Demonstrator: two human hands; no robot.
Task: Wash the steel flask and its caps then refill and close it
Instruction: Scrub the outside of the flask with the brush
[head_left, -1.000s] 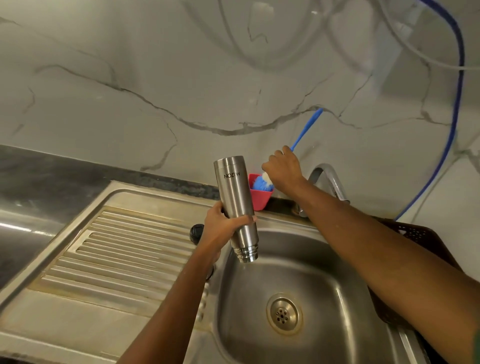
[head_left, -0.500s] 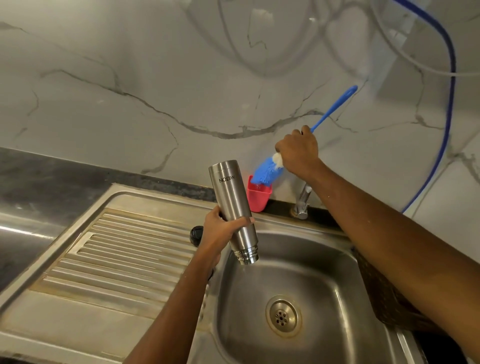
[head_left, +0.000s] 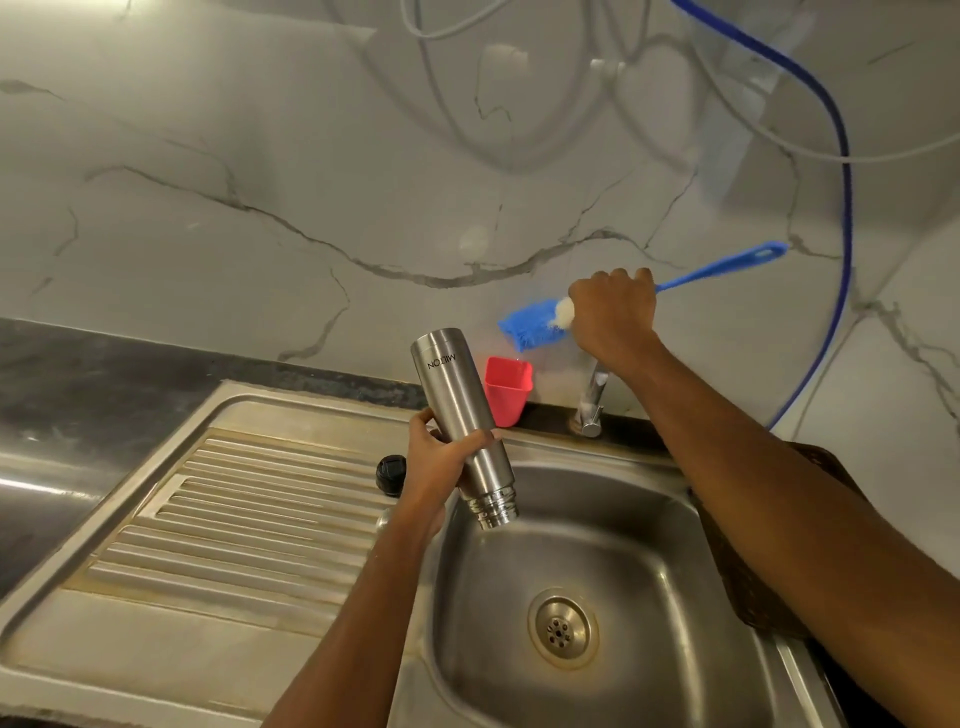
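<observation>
Flask (head_left: 460, 421) is upside down, open mouth tipped over the sink (head_left: 649, 545), nothing pouring from it that I can see. The left hand (head_left: 441, 457) has its fingers wrapped round the flask's body, just above the threaded neck. Over by the wall, the right hand (head_left: 613, 312) is fisted round the brush (head_left: 535, 327), gripping it right behind the blue bristles, handle sticking out to the right. The brush is in the air above the red cup (head_left: 506, 389), well apart from the flask.

So where are we? Early, I'd say. The flask is uncapped, and one black cap (head_left: 390, 467) sits on the drainboard (head_left: 249, 499) beside the left wrist. No second cap that I can make out. The tap (head_left: 592, 405) shows no water running. Brush and flask have not yet met, so the scrubbing looks yet to come, then the caps, a rinse, the refill and the closing.
</observation>
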